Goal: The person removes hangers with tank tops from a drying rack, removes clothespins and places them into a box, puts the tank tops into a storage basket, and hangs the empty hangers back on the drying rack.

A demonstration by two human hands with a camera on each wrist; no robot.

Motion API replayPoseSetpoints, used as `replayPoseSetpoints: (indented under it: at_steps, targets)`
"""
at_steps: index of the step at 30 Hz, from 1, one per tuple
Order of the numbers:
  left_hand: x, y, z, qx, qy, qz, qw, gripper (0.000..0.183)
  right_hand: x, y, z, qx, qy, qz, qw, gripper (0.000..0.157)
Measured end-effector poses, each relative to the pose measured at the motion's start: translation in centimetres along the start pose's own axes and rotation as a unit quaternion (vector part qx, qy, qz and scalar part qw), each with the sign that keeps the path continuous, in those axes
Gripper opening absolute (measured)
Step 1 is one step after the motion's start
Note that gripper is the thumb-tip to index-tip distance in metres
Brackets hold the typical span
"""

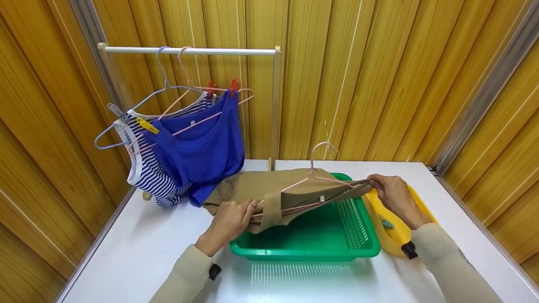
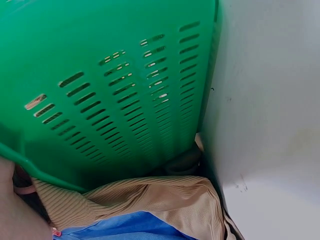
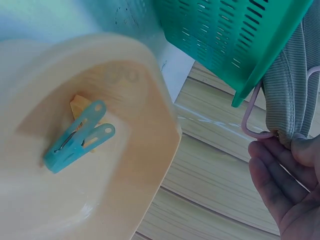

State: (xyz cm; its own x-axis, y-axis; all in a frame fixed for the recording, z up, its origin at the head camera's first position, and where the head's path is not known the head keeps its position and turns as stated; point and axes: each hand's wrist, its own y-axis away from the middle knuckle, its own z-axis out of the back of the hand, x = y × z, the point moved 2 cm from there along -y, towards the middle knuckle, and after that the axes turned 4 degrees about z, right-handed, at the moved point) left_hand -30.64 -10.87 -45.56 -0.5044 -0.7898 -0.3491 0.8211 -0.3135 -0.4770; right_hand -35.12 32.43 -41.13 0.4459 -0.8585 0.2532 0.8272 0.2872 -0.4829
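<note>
A brown sleeveless top [image 1: 248,185] is stretched between both hands above a green basket [image 1: 305,255], with a pink hanger [image 1: 312,171] partly inside its neck opening. My left hand [image 1: 227,223] grips the top's left shoulder strap together with that end of the hanger. At the other side, my right hand [image 1: 395,197] pinches the right strap between thumb and fingers. In the right wrist view the hanger's looped end [image 3: 246,122] comes out beside this strap. The left hand shows only partly at the left wrist view's edge.
Right of the basket stands a yellow tub [image 1: 421,202] holding a teal clothespin [image 3: 75,142] and a yellow clothespin [image 3: 80,106]. From the rack's white bar [image 1: 236,51] hang a striped top [image 1: 151,168] and a blue tank top [image 1: 202,143], both clipped to hangers.
</note>
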Motion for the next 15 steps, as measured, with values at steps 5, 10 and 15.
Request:
replayPoseSetpoints:
  at_steps: [5,10,15]
  targets:
    - [0.1,0.0,-0.1,-0.008,-0.005,-0.004,0.9999,0.039,-0.2,-0.2,-0.1,0.016,0.012,-0.014,1.000,0.018]
    - [-0.1,0.0,-0.1,-0.026,-0.025,-0.023,0.9991,0.037,-0.9,-0.4,-0.2,0.045,0.016,-0.019,0.999,0.019]
    - [-0.2,0.0,-0.1,-0.029,-0.030,-0.019,0.9989,0.039,-1.6,-0.2,-0.9,0.119,-0.005,-0.034,0.992,0.020]
